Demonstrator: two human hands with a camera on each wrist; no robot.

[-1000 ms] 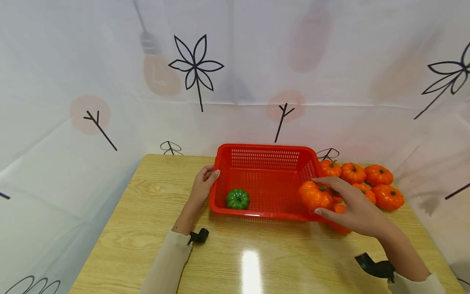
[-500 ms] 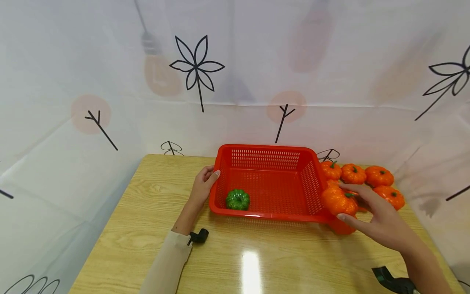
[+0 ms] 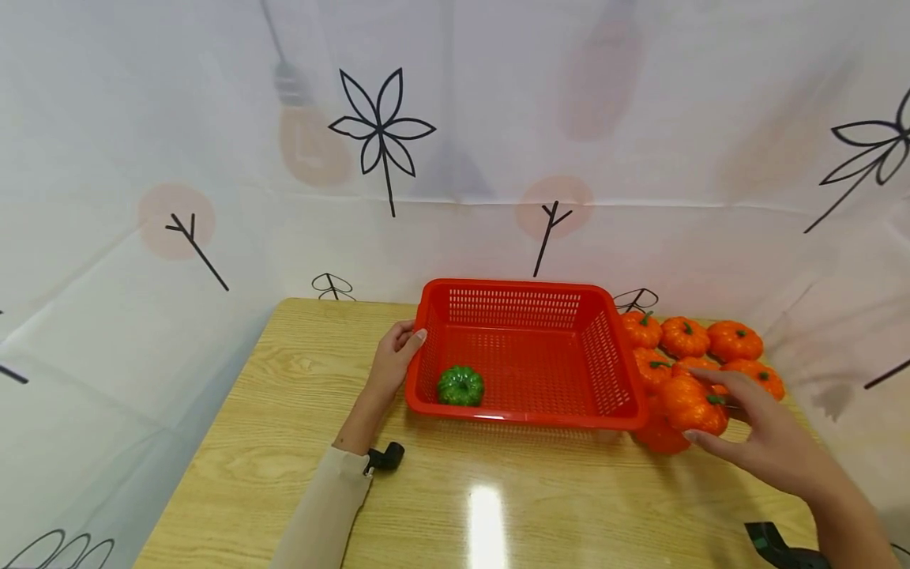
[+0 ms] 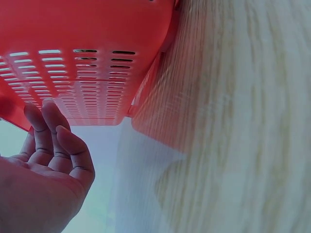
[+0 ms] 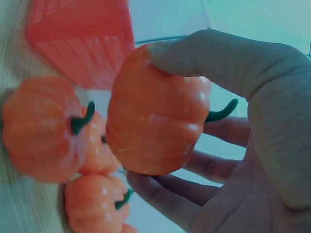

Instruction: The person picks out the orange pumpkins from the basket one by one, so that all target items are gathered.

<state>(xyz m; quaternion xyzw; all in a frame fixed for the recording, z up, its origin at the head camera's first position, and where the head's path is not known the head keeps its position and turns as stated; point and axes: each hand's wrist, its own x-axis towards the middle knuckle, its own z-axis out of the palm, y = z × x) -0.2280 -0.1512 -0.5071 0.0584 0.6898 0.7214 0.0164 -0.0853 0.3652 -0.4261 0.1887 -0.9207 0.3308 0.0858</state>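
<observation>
My left hand grips the left rim of a red plastic basket, thumb at the rim. In the left wrist view its fingers lie against the slotted outer wall. Inside the basket, at its near left corner, sits a small green pumpkin. Beyond the basket's right side, my right hand holds an orange toy pumpkin with a green stem. The right wrist view shows that pumpkin raised between thumb and fingers, its stem toward the palm.
Several more orange pumpkins stand in rows right of the basket, some partly hidden by the right hand and the held one. All rests on a wood-grain table. A pale patterned cloth hangs behind.
My right hand has carried the orange pumpkin from over the basket's right end out to the right. The left hand, basket and green pumpkin have stayed put.
</observation>
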